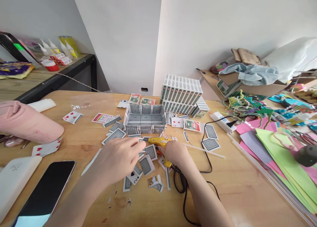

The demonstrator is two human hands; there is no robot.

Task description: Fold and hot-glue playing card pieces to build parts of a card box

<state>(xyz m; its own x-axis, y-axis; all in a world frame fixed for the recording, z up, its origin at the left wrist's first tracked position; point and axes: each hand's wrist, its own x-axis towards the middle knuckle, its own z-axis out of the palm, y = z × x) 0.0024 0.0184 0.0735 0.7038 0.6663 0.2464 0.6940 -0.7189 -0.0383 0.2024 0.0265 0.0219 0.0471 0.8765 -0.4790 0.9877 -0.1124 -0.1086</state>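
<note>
The left hand (121, 156) is just in front of the box (145, 129), toward its left side. Its forearm reaches in from the near left, the back of the hand faces up, and the bent fingers point right; whether they pinch anything cannot be told. The right hand (175, 151), in front of the box's right corner, is closed around the glue gun (158, 141), its forearm slanting in from the near right.

The glue gun is yellow and lies just before the box's front wall, its nozzle aimed left, close by the left fingertips. A pale stick (205, 150) reaches rightward from beside the right hand, and a black cord (210, 164) loops to the right and nearer than the box.

The box is open-topped and rectangular, its walls and floor covered in grey-patterned card backs. Loose cards (146, 165), some cut into strips, lie in front of it, with more on both its sides.

Behind and right of the box stand stacked decks (182, 91). Farther right are a power strip (220, 121) and coloured paper (279, 157); well left are a phone (46, 190) and a pink pouch (32, 121).
</note>
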